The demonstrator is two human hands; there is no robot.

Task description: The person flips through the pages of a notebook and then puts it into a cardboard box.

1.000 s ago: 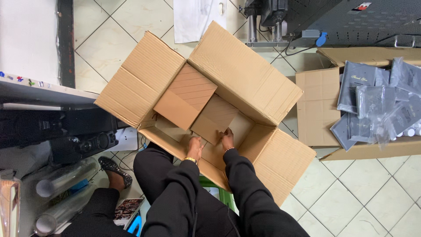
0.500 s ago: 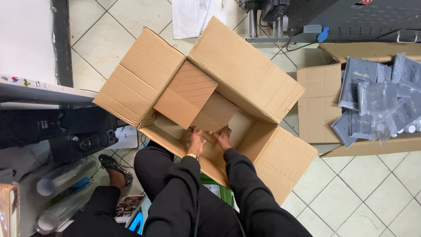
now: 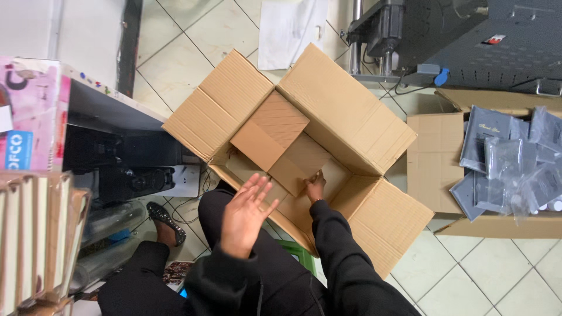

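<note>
Right hand (image 3: 315, 187) pressed down inside an open cardboard box (image 3: 345, 111), fingers bent onto the edge of an inner bottom flap (image 3: 301, 161); whether clamped around that edge or merely resting on it, impossible to tell from above. Left hand (image 3: 244, 213) raised above the near rim of the box, palm flat, fingers spread apart, holding nothing and touching nothing. Both arms in black sleeves (image 3: 351, 263), reaching forward from a seated figure in dark clothing.

Box set on a pale tiled floor (image 3: 199, 41), all four outer flaps folded outward, a second inner flap (image 3: 272, 126) tilted up at the far left of the cavity. Just right of it, a second open carton (image 3: 427, 158) packed with grey plastic pouches (image 3: 503, 164). Beyond both, at top right, the dark base of a machine (image 3: 468, 35), with a white sheet (image 3: 290, 29) lying on the tiles beside it. At left, a dark shelf unit (image 3: 117, 146), a pink printed package (image 3: 29, 117) and a row of upright flat packs (image 3: 35, 234). One foot in a patterned flat shoe (image 3: 167, 219) planted near the shelf.
</note>
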